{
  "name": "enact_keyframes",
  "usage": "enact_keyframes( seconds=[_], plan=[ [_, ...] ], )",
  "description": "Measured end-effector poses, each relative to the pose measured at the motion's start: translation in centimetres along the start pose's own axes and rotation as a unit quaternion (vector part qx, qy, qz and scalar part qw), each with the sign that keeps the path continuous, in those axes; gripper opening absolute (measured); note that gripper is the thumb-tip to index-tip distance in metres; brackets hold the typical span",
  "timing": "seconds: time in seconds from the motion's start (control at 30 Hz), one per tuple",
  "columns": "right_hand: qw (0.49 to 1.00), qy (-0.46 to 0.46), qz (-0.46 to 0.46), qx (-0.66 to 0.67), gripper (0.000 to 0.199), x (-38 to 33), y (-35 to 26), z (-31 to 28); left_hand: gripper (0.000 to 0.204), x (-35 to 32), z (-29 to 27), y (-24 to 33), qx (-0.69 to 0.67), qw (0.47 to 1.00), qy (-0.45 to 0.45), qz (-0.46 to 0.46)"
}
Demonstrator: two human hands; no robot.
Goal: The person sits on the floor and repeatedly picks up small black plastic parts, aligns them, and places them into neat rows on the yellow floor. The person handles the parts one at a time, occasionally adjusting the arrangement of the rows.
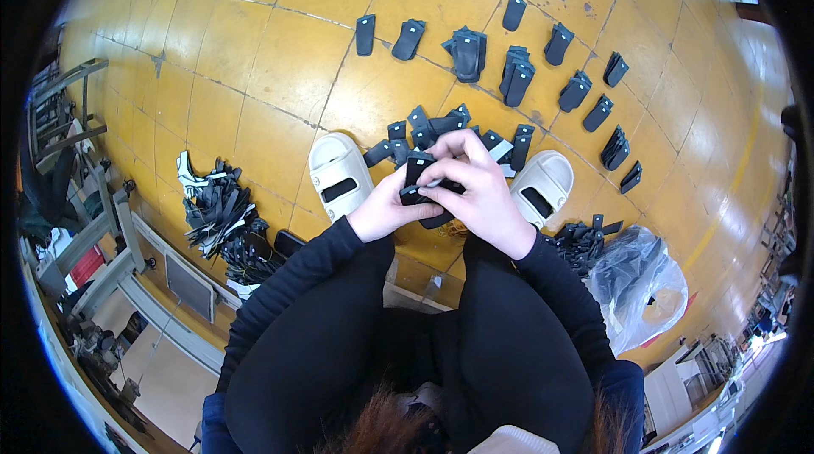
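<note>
While left hand (386, 210) grips the black strap piece (417, 178) steady, right hand (476, 187) pinches it, apparently aligning stacked pieces.

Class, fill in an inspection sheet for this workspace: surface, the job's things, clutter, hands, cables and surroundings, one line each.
Surface: yellow tiled floor, scuffed, with dark joints.
Job's things: small black flat pieces held in both hands; loose pile just beyond; sorted stacks in a curved row farther out.
Clutter: heap of black strips at left; clear plastic bag at right.
Hands: left hand and right hand both closed on the pieces.
Cables: nothing seen.
Surroundings: white slippers on the feet; metal frames at left.
</note>
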State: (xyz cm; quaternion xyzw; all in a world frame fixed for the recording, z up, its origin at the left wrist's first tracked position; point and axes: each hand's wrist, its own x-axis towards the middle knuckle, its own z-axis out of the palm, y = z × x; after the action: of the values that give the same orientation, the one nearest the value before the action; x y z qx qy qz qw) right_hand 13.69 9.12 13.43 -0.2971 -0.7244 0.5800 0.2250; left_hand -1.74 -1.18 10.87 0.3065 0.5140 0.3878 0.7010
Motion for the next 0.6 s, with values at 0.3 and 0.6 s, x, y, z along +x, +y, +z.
enact_keyframes(
  seconds=[0.3,0.6],
  plan=[
    [0.99,-0.082,-0.111,0.016,0.014,-0.2,0.5,-0.4,0.031,0.1,-1.1,-0.4,0.074,0.993,-0.047,-0.073],
    [0.96,0.036,0.049,0.272,0.016,2.0,0.6,-2.2,0.029,0.6,-0.8,1.9,-0.024,0.999,0.002,-0.048]
  ],
)
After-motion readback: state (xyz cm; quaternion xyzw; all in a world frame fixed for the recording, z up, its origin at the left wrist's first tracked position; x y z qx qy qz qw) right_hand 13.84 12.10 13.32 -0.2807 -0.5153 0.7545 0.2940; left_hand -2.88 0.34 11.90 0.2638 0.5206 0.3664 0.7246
